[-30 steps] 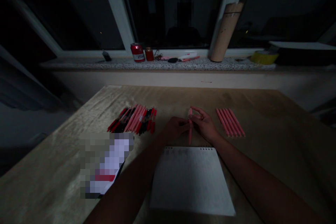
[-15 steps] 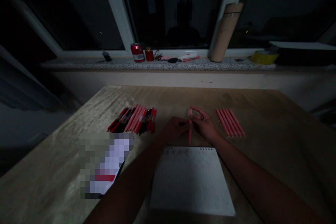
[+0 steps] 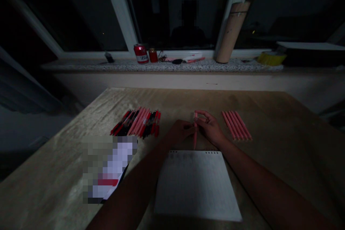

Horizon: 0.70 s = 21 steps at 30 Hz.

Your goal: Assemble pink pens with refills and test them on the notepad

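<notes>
Above the top edge of the spiral notepad point(image 3: 198, 187), a pink pencil point(image 3: 195, 137) stands nearly upright between my hands. My left hand point(image 3: 182, 130) is closed, its fingertips pinching the pencil's middle from the left. From the other side my right hand point(image 3: 211, 127) grips it with the thumb, its index finger bent over the top end. Right of that hand, several pink pencils point(image 3: 236, 125) lie side by side in a slanted row. To the left is a bunch of pink pencils point(image 3: 138, 121) mixed with red and black pens point(image 3: 154, 124).
A blurred-out, pale flat object point(image 3: 115, 167) lies by my left forearm. On the windowsill point(image 3: 99, 65) behind the table stand a red can point(image 3: 141, 54), a small red jar point(image 3: 153, 55), a tall tan cylinder point(image 3: 233, 32) and a yellow tape roll point(image 3: 271, 59).
The pencil has slid down very slightly in my hands, and my right index finger has bent lower over its top end. Everything on the table stays in place.
</notes>
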{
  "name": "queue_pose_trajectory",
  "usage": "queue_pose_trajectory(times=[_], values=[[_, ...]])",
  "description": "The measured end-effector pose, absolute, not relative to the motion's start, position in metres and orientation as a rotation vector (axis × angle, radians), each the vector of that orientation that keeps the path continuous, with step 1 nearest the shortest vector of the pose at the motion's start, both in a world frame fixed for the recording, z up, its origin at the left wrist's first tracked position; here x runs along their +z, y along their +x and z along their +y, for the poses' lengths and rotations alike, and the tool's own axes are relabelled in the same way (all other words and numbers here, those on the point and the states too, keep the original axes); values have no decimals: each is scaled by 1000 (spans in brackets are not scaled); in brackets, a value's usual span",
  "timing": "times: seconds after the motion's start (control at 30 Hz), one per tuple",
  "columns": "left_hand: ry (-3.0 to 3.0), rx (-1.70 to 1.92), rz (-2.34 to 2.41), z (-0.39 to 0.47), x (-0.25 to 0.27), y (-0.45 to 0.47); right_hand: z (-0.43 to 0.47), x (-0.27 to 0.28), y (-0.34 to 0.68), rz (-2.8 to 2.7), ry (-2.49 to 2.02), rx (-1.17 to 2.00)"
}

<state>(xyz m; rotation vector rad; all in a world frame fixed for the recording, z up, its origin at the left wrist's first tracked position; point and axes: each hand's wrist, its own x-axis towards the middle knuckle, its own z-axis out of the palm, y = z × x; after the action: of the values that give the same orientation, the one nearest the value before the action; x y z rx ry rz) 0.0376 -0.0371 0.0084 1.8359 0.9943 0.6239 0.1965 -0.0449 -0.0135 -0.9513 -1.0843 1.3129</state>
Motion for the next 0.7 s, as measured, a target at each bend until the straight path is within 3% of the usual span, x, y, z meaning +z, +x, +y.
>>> queue_pose_trajectory(times=[0.7], values=[[1821, 625, 994, -38, 7, 38, -45, -13, 197, -1098, -962, 1304]])
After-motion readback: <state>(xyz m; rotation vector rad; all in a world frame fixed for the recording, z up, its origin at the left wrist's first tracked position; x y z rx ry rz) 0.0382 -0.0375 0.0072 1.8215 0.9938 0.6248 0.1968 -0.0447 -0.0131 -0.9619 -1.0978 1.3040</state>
